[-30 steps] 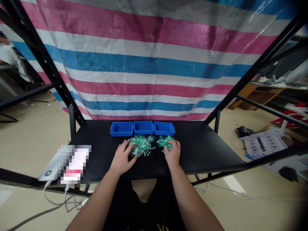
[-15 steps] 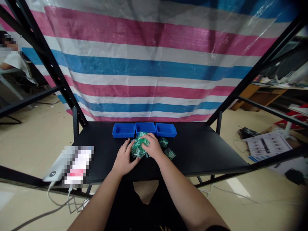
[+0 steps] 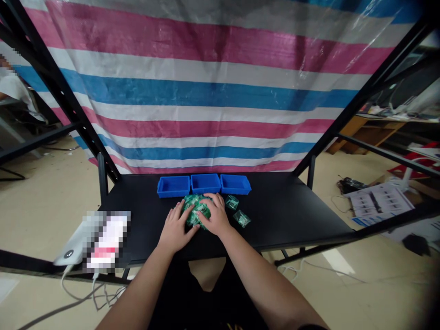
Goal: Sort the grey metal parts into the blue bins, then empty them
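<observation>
A pile of small clear packets with green pieces inside (image 3: 196, 207) lies on the black table (image 3: 275, 215), between my hands. My left hand (image 3: 176, 225) rests against the pile's left side, fingers spread. On its right side lies my right hand (image 3: 215, 215), fingers apart over the packets. Parts of the pile are hidden under the fingers. To the right are two loose packets, a nearer one (image 3: 242, 219) and a farther one (image 3: 232, 202). Behind the pile stand three blue bins: left (image 3: 173, 187), middle (image 3: 205, 184) and right (image 3: 235, 184).
A white power bank (image 3: 77, 243) and a blurred-out phone (image 3: 108, 240) with cables lie at the table's left edge. A striped plastic sheet (image 3: 206, 96) hangs behind, between black frame posts. A person in a white top (image 3: 15, 89) sits far left.
My right hand has come down and slightly nearer onto the packets, and the pile looks flatter and wider. The left hand stays at its side. The view has shifted a little.
</observation>
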Demonstrator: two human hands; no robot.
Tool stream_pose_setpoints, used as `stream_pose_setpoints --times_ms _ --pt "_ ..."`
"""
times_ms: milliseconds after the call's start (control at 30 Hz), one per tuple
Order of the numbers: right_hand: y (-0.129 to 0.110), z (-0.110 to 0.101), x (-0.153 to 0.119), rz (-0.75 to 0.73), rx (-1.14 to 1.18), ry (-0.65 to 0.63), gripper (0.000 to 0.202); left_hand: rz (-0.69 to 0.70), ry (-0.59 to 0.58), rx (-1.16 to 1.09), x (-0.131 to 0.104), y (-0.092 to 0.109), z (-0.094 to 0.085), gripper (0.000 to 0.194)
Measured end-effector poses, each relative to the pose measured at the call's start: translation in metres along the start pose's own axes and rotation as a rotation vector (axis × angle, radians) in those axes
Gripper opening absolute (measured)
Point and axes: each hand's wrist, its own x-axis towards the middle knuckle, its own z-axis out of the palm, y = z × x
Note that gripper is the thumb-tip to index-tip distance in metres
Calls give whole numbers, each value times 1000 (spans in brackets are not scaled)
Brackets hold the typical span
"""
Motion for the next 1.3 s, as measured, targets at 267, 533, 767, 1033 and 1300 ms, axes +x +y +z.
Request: stream_pose_setpoints --times_ms 267,533,767,1033,1300 --pt "13 -55 -65 119 -177 -24 30 -22 23 -10 -1 5 -3 67" --pt "12 -56 -79 152 -257 -239 7 -9 70 18 -1 14 -15 68" --pt "17 -54 -79 157 -207 -249 8 414 -95 -46 -46 62 -10 43" --pt "18 -53 -82 104 -165 -215 14 232 -51 -99 -54 73 -2 34" --pt "9 -64 -91 41 -19 -142 17 173 -4 -94 -51 71 -4 39"
